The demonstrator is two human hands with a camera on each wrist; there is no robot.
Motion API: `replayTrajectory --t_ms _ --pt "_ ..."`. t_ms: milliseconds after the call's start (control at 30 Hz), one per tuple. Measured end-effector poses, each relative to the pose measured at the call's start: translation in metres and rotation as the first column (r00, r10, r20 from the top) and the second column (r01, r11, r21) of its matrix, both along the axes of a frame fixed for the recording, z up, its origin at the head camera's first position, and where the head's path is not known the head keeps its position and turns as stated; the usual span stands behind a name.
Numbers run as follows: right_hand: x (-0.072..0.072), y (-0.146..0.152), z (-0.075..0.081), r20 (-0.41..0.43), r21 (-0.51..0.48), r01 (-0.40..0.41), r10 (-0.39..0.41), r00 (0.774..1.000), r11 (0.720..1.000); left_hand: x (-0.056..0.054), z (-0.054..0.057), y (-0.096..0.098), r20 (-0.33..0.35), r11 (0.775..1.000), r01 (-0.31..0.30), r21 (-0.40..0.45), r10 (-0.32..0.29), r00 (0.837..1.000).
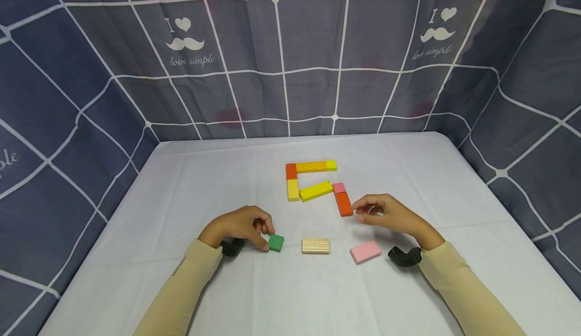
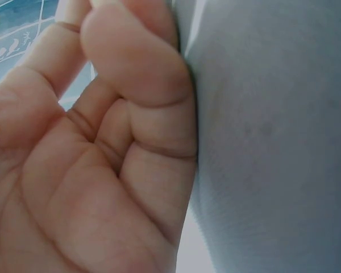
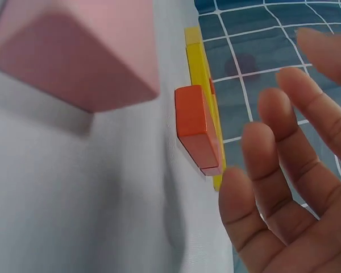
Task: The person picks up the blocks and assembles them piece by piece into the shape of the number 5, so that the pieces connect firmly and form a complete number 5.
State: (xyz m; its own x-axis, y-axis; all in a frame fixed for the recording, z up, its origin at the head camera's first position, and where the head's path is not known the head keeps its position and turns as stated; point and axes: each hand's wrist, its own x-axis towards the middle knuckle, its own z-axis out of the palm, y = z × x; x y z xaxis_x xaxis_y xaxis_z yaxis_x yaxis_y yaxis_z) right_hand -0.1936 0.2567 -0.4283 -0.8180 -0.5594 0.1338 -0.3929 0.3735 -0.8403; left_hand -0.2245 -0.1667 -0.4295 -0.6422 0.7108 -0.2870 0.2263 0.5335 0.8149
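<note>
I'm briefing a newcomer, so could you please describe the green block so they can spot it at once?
On the white table, find the left hand. By its thumb lies the small, squarish green block, left of the ribbed pale block. Its colour sets it apart: no other block in view is green.

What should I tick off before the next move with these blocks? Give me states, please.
1. Left hand at the green block: ok, fingertips are right by it.
2. Firm grip on the green block: cannot tell, the left wrist view does not show it.
3. Green block set against another block: not ok, it stands apart from the rest.
4. Right hand empty: ok, it holds nothing.
5. Right fingertips off the nearby orange block: cannot tell, they are very close to its side.
6. Tan block and large pink block free of both hands: ok, both lie loose on the table.
</note>
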Motion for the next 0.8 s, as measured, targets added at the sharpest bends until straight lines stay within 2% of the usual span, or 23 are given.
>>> replayTrajectory --t_ms 167,400,800 --pt "0.004 0.002 0.001 0.063 0.017 -0.079 0.078 0.995 0.997 0.000 -0.001 -0.001 0.000 1.000 0.001 0.010 -0.001 1.000" --pt "0.005 0.002 0.000 0.124 0.044 -0.188 0.181 0.976 0.981 0.000 0.001 -0.001 -0.001 1.000 0.004 0.007 -0.004 1.000" --pt "0.011 0.004 0.001 0.208 0.097 -0.231 0.208 0.956 0.968 -0.001 0.001 -0.001 0.000 1.000 0.006 0.007 -0.006 1.000"
